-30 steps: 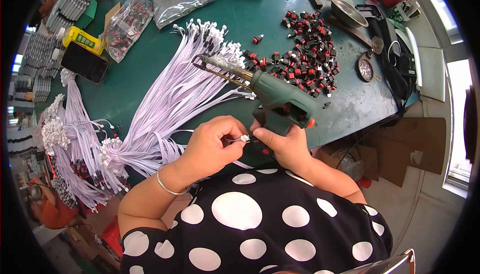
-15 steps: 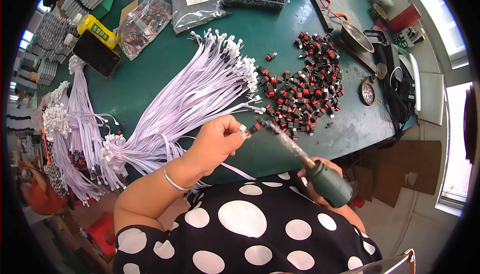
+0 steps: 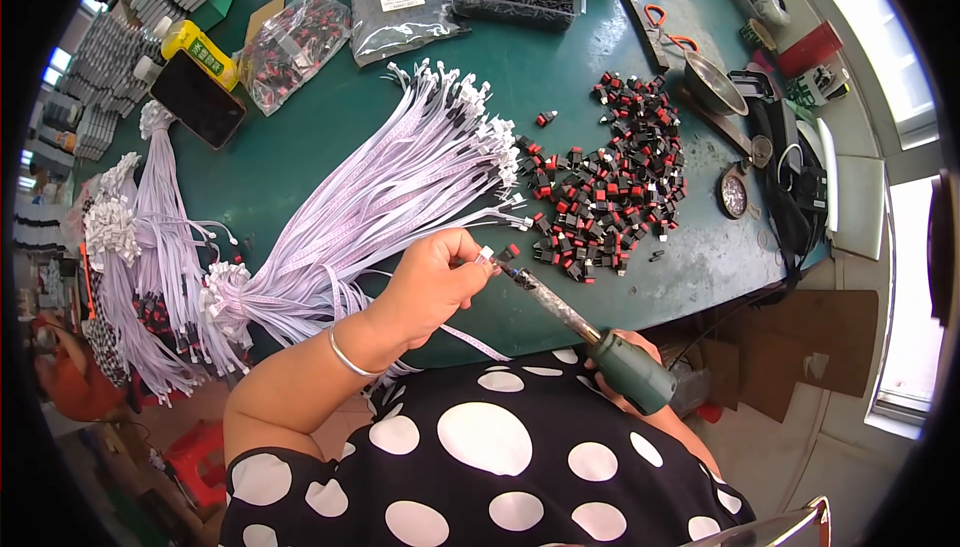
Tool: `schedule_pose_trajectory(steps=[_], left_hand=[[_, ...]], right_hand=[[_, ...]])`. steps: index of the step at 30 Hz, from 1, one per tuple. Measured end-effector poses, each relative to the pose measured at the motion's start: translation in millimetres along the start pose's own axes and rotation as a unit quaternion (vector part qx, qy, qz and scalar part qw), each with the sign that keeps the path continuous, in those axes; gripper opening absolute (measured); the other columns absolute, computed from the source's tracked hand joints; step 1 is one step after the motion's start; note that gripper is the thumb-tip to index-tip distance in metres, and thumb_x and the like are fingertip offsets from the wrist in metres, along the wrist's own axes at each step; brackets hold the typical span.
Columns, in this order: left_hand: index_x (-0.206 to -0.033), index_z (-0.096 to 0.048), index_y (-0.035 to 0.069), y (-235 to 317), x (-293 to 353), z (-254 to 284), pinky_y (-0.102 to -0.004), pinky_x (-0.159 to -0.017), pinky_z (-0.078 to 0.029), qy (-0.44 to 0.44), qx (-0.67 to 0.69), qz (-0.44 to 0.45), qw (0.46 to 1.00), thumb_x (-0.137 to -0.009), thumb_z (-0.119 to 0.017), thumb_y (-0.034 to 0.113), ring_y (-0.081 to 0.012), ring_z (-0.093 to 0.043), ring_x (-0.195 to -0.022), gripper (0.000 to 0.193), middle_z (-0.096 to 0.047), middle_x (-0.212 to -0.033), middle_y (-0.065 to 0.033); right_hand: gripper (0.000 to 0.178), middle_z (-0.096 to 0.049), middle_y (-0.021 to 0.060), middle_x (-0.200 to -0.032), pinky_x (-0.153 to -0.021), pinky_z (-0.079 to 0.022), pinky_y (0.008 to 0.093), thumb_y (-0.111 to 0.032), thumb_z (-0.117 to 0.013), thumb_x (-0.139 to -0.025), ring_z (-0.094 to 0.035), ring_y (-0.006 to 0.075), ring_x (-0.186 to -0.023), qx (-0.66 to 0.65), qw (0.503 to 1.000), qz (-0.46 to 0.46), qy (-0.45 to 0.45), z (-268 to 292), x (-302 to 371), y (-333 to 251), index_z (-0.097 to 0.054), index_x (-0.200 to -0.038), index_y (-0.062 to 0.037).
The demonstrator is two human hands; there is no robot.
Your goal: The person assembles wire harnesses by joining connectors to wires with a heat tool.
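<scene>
My left hand point(image 3: 435, 272) is closed, with thumb and forefinger pinching a small white connector point(image 3: 486, 255). Just past the fingertips sits a small black-and-red switch point(image 3: 510, 252); whether it is joined to the connector I cannot tell. In my right hand point(image 3: 640, 345) is a green-handled soldering iron point(image 3: 632, 372), its long metal shaft slanting up to the left. The tip is at or very near the switch; contact is too small to tell. A large bundle of pale ribbon cables point(image 3: 340, 202) fans out beyond my left hand. Loose black-and-red switches point(image 3: 610, 182) are heaped beyond the iron.
Smaller cable bundles point(image 3: 155, 237) hang at the left edge. Toward the back lie a dark phone point(image 3: 197, 99), a yellow bottle point(image 3: 200, 52), bagged switches point(image 3: 295, 52), a grey bag point(image 3: 400, 17) and a clear tub point(image 3: 515, 12). At right are orange-handled pliers point(image 3: 668, 32) and a metal bowl point(image 3: 714, 84).
The soldering iron and my right hand have moved left and slightly down, bringing the tip from beside the switch to just under it. My left hand stays nearly still.
</scene>
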State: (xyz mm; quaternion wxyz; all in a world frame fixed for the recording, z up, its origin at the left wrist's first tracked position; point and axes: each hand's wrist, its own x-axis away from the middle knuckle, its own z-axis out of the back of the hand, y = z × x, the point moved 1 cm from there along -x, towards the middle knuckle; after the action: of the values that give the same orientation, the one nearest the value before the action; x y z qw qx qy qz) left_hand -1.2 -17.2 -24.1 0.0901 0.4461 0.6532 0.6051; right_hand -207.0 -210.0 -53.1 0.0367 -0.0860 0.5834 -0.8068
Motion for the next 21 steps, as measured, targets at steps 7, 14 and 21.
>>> schedule_pose_trajectory(steps=[7,14,21], left_hand=[[-0.075,-0.05,0.004,-0.7,0.3,0.9,-0.0182,-0.048,-0.035,0.002,-0.005,-0.008,1.0,-0.081,-0.053,0.004,-0.0039,-0.041,-0.054,0.007,-0.051,-0.069,-0.0007],[-0.076,-0.051,0.004,0.3,-1.2,2.0,-0.0177,-0.048,-0.033,-0.002,0.005,0.01,1.0,-0.081,-0.053,0.003,-0.0038,-0.04,-0.053,0.005,-0.054,-0.073,-0.0028],[-0.077,-0.053,0.003,2.9,8.1,4.8,-0.0175,-0.049,-0.035,-0.035,0.01,0.02,0.999,-0.079,-0.055,0.002,-0.0045,-0.041,-0.053,0.004,-0.057,-0.079,-0.0068]], right_hand=[[0.032,-0.055,0.021,-0.06,-0.033,-0.041,0.0387,-0.023,-0.039,-0.089,-0.053,0.0297,-0.042,-0.3,0.932,-0.149,0.138,-14.1,7.3,13.7,-0.053,-0.093,0.0057],[0.028,-0.062,0.0107,-0.079,-0.055,-0.048,0.0286,-0.024,-0.058,-0.079,-0.061,0.0213,-0.064,-0.075,0.979,0.002,0.192,-3.9,6.3,1.1,-0.055,-0.091,0.0015],[0.033,-0.057,0.0133,-0.089,-0.081,-0.046,0.0363,-0.005,-0.055,-0.073,-0.058,0.0239,-0.085,-0.297,0.916,0.018,0.271,-7.8,-63.4,-41.7,-0.047,-0.105,0.0011]])
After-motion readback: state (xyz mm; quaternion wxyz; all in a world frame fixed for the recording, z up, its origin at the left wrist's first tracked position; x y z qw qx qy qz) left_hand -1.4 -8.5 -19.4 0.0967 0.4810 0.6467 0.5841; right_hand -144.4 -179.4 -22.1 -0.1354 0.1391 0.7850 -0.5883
